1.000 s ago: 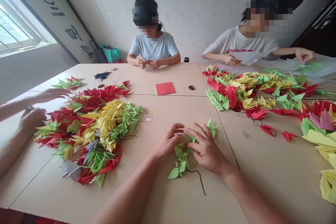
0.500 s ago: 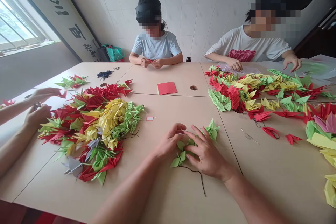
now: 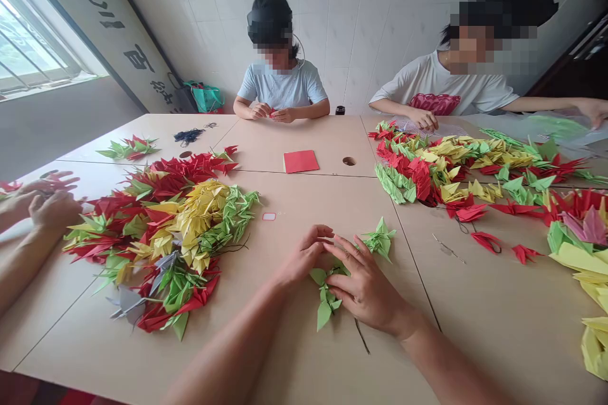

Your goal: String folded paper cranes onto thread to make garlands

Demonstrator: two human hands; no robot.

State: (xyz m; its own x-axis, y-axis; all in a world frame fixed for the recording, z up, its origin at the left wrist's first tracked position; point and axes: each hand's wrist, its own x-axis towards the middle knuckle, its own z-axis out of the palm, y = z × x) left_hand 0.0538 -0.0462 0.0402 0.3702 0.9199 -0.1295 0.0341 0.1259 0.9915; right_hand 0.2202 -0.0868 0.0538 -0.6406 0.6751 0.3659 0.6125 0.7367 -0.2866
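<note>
Just in front of me lies a string of green folded paper cranes [image 3: 324,310], with more green cranes [image 3: 380,240] beyond my fingers. My left hand [image 3: 308,254] is curled at the left side of the string, its fingertips closed on it where they meet my right fingertips. From the right, my right hand [image 3: 363,285] bends over the string, its fingers closed around the green cranes and hiding the middle ones. A dark cord [image 3: 361,336] runs out from under my right hand toward me.
Piled crane strings lie at left [image 3: 156,228] and right [image 3: 456,161]. A red paper stack [image 3: 301,161], a small label [image 3: 269,216] and a thin metal tool [image 3: 449,248] are on the table [image 3: 304,202]. Another person's hands [image 3: 45,202] work at left; two people sit opposite.
The nearest green cranes have swung toward me under my hands, and less of the dark cord shows. The person at the far right has stretched an arm outward. The hands at left have drawn together.
</note>
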